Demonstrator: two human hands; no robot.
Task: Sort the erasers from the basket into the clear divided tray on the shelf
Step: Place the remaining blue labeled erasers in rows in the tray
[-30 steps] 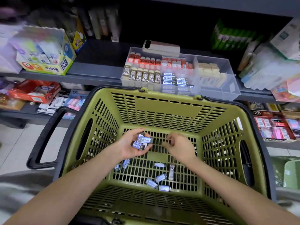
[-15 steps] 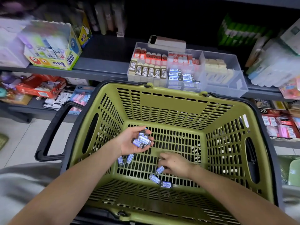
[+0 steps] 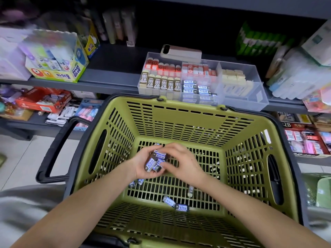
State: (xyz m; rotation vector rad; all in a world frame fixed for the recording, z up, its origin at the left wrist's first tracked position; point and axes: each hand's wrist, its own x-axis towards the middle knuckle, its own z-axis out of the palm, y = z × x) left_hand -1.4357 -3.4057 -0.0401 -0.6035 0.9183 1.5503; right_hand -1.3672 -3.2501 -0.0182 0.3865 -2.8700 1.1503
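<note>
Centre frame, inside the green basket [image 3: 179, 120], the left hand [image 3: 143, 168] is cupping blue-sleeved erasers [image 3: 155, 162] in a closed grip; the right hand [image 3: 184, 163] is pinching one onto that bundle, apparently batching for one trip; the clear divided tray [image 3: 250, 102] is waiting above.

Matt olive plastic basket [image 3: 179, 122] with slotted walls; clear glossy plastic tray [image 3: 238, 104]; erasers [image 3: 155, 161] in glossy printed sleeves

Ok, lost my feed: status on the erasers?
Left hand holds bunch of erasers. Right hand pinches it too. Few loose erasers in basket. Nothing blocking.
</note>
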